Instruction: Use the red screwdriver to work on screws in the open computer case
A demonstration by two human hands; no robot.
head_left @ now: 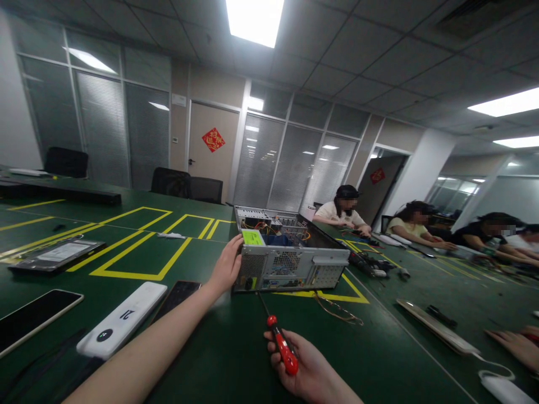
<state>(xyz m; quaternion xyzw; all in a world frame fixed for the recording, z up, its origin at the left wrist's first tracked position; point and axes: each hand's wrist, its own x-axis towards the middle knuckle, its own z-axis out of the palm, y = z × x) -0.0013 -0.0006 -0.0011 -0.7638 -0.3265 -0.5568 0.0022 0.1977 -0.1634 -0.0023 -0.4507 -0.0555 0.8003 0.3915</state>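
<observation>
An open desktop computer case (290, 268) lies on the green table, its rear panel toward me and wires showing inside. My left hand (229, 261) grips its left rear corner, beside a bright green label (252, 237) on the power supply; some of the fingertips are hidden. In front of the case, my right hand (301, 365) is closed around the red and black handle of a screwdriver (283, 345). The screwdriver's shaft points up and left toward the lower edge of the rear panel. Whether the tip touches the case is unclear.
Left of my arm lie a hard drive (59, 252), a phone (37, 317), a white power bank (122, 320) and a dark flat object (177, 294). Loose wires (337, 308) trail before the case. Several people sit along the right, and another person's hand (516, 342) rests nearby.
</observation>
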